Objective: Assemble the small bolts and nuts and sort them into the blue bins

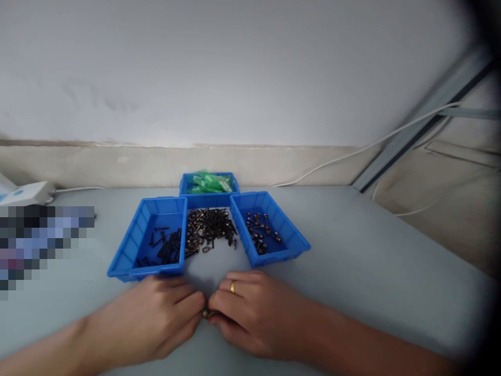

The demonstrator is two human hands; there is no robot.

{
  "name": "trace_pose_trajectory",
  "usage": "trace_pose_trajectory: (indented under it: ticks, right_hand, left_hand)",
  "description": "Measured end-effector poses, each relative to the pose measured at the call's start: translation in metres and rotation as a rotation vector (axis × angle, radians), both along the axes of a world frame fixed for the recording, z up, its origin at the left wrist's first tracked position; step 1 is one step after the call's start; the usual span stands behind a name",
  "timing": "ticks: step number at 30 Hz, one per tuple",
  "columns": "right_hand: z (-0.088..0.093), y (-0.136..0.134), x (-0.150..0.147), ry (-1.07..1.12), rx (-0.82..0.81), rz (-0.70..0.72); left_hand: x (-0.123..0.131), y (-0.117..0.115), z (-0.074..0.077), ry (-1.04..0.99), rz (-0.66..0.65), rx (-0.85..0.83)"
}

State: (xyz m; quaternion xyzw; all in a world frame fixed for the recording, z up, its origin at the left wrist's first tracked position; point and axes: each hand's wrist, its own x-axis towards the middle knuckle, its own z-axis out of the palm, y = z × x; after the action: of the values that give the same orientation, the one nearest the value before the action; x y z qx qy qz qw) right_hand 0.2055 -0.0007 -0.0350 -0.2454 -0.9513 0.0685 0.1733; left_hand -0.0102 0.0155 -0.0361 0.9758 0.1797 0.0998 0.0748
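Note:
My left hand (172,313) and my right hand (258,313) meet in front of the trays, both with fingers pinched. Between their fingertips shows a small brass-coloured metal fitting (205,313); most of it is hidden. A gold ring is on my right hand. Just beyond my left hand stands a blue tray (129,230) holding black screws (168,245). Another blue tray (289,235), beyond my right hand, has short shiny metal fittings (258,224) in it. Between these trays lies a loose pile of dark screws and metal fittings (211,224).
Behind the pile is a further blue tray (186,184) with green plastic packets (209,181). A white device (33,193) and a blurred-out patch lie at the left. A white cable (332,163) runs along the wall to a metal frame (410,120) at right.

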Motion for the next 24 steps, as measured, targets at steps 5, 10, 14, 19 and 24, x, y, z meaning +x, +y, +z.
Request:
trace_pose_trajectory:
  ticks: [5,10,14,19,24]
  right_hand:
    - [-0.0006,-0.0003,0.0001,-0.016,0.010,0.001]
    - [0.0003,-0.0010,-0.0003,-0.036,0.005,-0.012]
    - [0.0003,-0.0011,-0.0004,-0.033,0.016,-0.006]
    - [0.0004,-0.0009,-0.0002,-0.047,0.015,-0.003]
    - [0.0004,-0.0007,0.0002,-0.050,0.005,0.002]
  left_hand:
    - [0.0015,0.0008,0.0010,-0.017,0.005,0.004]
    - [0.0023,0.0007,0.0021,-0.027,0.002,0.005]
    - [0.0015,0.0002,0.0017,-0.013,-0.001,0.009]
    - [0.0001,0.0005,-0.0006,-0.022,0.001,0.001]
    - [0.0001,0.0006,0.0000,-0.015,-0.004,-0.021]
